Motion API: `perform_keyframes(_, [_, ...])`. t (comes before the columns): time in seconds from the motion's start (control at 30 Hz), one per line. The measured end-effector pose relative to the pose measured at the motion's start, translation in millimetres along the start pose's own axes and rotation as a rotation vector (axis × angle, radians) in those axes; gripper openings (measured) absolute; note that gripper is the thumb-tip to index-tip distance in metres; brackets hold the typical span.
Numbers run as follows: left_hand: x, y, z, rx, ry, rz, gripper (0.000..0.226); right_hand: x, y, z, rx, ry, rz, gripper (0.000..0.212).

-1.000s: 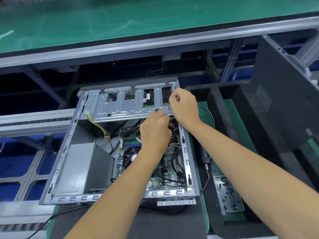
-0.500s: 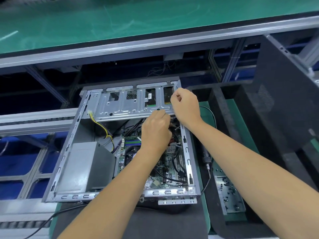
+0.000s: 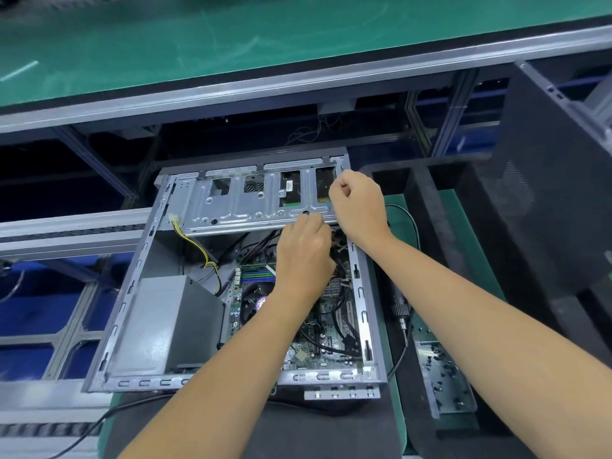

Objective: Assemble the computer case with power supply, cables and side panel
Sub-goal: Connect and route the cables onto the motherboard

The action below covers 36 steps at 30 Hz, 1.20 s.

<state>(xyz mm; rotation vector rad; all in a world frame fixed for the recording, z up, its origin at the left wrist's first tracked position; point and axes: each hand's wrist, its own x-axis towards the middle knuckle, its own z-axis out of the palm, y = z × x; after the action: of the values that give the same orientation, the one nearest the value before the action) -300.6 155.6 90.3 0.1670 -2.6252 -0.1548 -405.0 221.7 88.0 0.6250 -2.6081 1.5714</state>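
Black cables [image 3: 337, 251] look limp, so pinch near the plug; your left hand [image 3: 304, 256] and right hand [image 3: 357, 203] are both curled closed, contents hidden.

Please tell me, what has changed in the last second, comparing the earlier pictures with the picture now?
Almost nothing. Both hands kept their places: the left hand reaches into the computer case just below the drive bracket, and the right hand stays closed at the bracket's right end. Nothing was visibly picked up or released. The power supply, the yellow cable and the side panel stayed as they were.
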Motion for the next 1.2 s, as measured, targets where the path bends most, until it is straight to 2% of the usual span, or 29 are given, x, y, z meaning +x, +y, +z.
perform_keyframes(0.37, [-3,3,2,0.153,0.038,0.06,0.027,0,1,1,0.002,0.005,0.004,0.022])
perform_keyframes(0.5, [-2,6,-2,0.115,0.047,0.035,0.027,0,0,0,-0.017,-0.001,0.001,0.024])
perform_keyframes(0.63, [-3,5,-4,0.061,-0.01,0.01,0.036,-1,-2,-1,-0.035,-0.01,0.008,0.023])
perform_keyframes(0.8, [-5,5,-8,0.078,-0.065,0.038,0.035,-2,-4,-3,-0.058,-0.019,0.002,0.024])
perform_keyframes(1.03, [-3,7,-9,0.099,0.004,0.062,0.04,-3,-5,-3,-0.081,-0.014,0.002,0.022])
perform_keyframes(1.2, [-8,-4,0,0.017,0.009,0.058,0.034,-2,-2,-2,-0.08,-0.019,-0.002,0.024])
